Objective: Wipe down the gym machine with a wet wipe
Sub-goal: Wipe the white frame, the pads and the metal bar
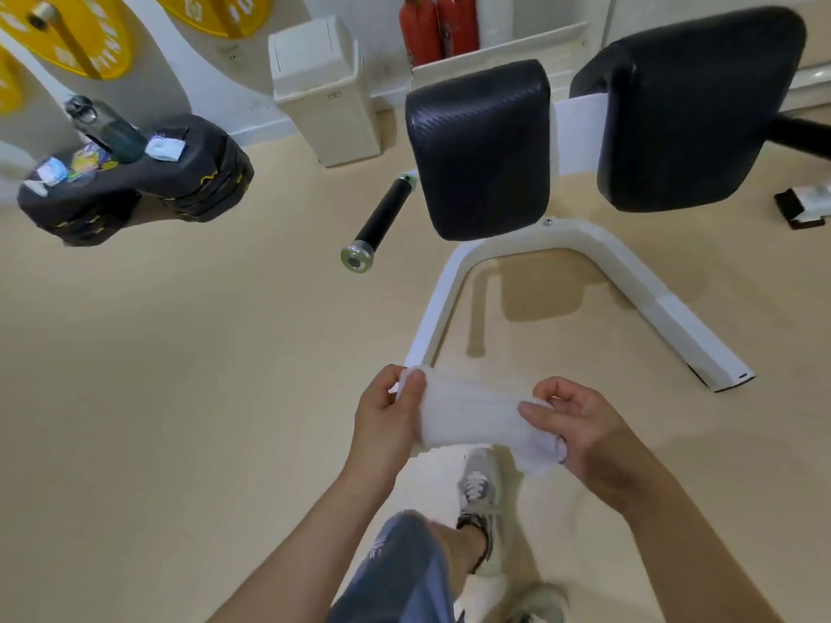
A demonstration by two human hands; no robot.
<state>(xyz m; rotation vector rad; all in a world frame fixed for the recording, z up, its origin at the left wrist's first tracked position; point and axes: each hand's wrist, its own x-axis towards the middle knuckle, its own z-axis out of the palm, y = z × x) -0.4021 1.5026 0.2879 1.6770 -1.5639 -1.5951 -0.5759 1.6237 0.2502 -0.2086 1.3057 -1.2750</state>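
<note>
A white wet wipe is stretched between my two hands, low in the middle of the view. My left hand pinches its left end. My right hand grips its bunched right end. Beyond them stands the gym machine with a white frame and two black pads, one in the centre and one to the right. A black handle bar sticks out to the left of the centre pad. The wipe is held in the air, apart from the machine.
A stack of black weight plates at the left carries a dark bottle and small packets. A beige bin stands against the wall, with red extinguishers beside it. My legs and shoes are below the hands on the beige floor.
</note>
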